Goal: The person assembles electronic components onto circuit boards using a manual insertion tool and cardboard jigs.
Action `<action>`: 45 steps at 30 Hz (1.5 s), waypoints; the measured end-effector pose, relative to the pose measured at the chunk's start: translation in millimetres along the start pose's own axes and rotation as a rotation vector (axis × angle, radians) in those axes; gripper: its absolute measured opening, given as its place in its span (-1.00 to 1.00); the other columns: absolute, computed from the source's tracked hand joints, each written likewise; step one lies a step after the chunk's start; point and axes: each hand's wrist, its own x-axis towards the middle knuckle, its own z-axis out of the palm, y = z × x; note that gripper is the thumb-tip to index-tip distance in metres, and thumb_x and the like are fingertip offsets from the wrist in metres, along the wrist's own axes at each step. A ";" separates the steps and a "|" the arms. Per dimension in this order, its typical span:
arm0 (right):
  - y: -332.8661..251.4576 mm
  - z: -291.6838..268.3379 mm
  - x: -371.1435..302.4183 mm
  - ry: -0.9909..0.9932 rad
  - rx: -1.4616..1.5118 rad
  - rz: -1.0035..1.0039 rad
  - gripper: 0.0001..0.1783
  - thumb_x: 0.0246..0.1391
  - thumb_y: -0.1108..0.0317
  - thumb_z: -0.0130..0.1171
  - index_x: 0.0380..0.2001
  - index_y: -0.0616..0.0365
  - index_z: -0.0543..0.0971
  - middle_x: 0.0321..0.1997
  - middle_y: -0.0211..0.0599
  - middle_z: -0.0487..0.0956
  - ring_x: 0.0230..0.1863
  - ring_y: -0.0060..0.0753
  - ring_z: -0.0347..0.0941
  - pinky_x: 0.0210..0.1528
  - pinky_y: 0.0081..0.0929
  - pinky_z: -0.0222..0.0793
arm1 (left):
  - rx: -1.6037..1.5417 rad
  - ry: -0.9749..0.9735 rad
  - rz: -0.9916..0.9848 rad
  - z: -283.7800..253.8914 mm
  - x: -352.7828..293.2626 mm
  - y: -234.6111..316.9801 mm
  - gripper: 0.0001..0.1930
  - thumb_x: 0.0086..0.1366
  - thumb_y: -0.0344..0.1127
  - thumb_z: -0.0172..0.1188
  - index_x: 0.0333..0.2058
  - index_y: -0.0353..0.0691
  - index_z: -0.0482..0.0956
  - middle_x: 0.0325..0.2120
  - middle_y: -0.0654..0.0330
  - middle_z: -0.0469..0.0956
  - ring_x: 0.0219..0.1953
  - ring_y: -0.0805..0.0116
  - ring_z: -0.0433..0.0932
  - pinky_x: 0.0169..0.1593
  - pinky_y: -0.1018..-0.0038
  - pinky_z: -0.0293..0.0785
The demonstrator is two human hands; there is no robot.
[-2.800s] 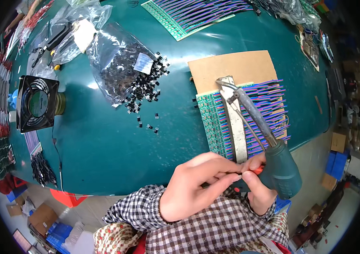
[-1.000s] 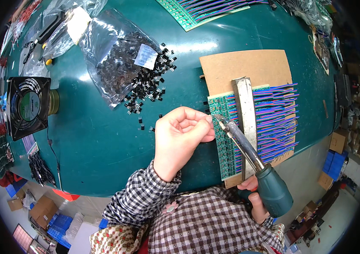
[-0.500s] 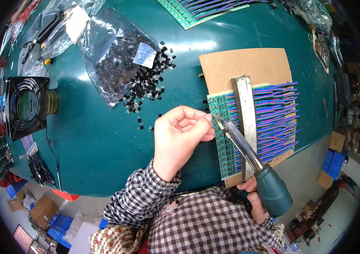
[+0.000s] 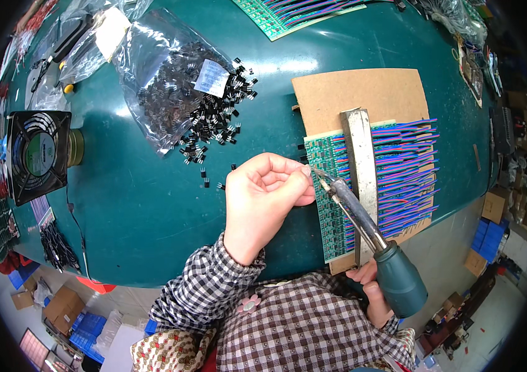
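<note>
My left hand [image 4: 260, 201] is closed in a pinch at the left edge of a green circuit board panel [image 4: 333, 232]; whatever lies between its fingertips is too small to make out. My right hand [image 4: 372, 291] grips a soldering iron [image 4: 401, 279] with a dark green handle. The iron's tip points up and left, meeting the panel's left edge right beside my left fingertips. Red, blue and black wires [image 4: 403, 180] run rightward from the panel. A worn metal bar [image 4: 362, 158] lies across it, and a brown board [image 4: 362, 93] is underneath.
Left of the panel, small black three-legged components [image 4: 214, 121] spill from a clear plastic bag [image 4: 158, 87]. A black fan [image 4: 40, 155] stands at the far left beside a solder spool [image 4: 76, 147]. Another wired green panel [image 4: 276, 18] lies at the table's far side.
</note>
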 end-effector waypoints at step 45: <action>-9.5 -0.5 4.8 0.041 0.729 0.016 -0.49 0.04 0.11 0.00 -0.10 0.30 0.22 -0.27 -0.19 0.36 -0.31 -0.32 0.42 -0.29 -0.43 0.47 | 1.030 0.327 0.600 -33.4 -55.2 6.7 -0.91 0.03 -0.56 0.16 -0.46 -0.36 0.43 -0.53 0.17 0.44 -0.54 0.41 0.43 -0.43 0.59 0.37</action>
